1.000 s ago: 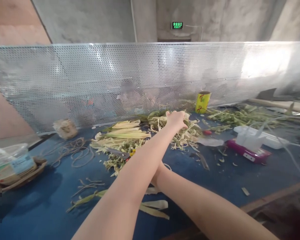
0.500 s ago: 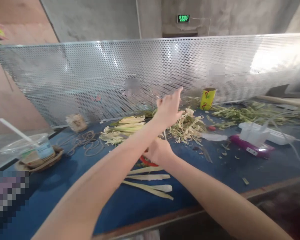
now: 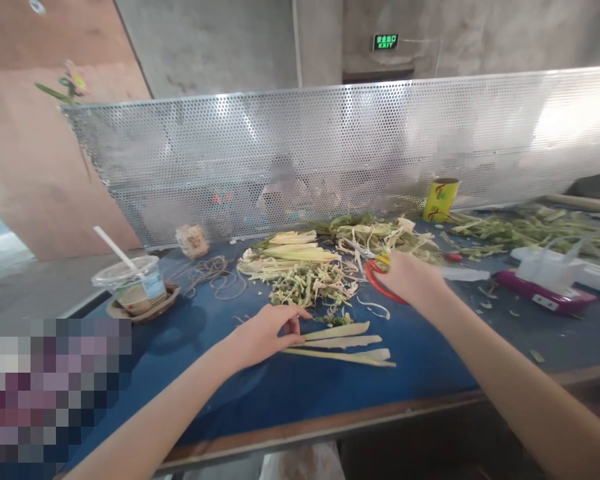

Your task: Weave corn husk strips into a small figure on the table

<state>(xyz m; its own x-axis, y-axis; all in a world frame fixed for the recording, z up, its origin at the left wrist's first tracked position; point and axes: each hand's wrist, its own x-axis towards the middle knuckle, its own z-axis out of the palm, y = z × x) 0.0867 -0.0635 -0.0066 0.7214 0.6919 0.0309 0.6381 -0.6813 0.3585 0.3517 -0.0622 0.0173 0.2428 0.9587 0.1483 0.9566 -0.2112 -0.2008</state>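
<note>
My right hand [image 3: 415, 283] is wrapped around a pair of scissors [image 3: 380, 280] with red handles, blades pointing up and left over the heap of shreds. At the table's middle, my left hand [image 3: 270, 333] has its fingers curled, with thumb and fingertip closed at the left end of a pale leaf strip [image 3: 347, 342]. Several such flat, pale strips lie fanned out to the right of it. Behind them sit a pile of greenish scraps [image 3: 310, 283] and a bundle of long yellow-green strips [image 3: 295, 250]. A thin white curl [image 3: 377, 308] lies below the scissors.
At left, a lidded plastic cup [image 3: 133, 283] with a straw stands in a brown holder near coiled cord [image 3: 217, 277]. A yellow can [image 3: 441, 200], green stalks [image 3: 525, 230] and a purple tissue pack [image 3: 545, 293] are at right. A perforated metal screen [image 3: 230, 167] borders the back.
My arms have uncrossed. My left hand came down and left to the pale strips; my right hand moved up and right with the scissors. The view shifted left.
</note>
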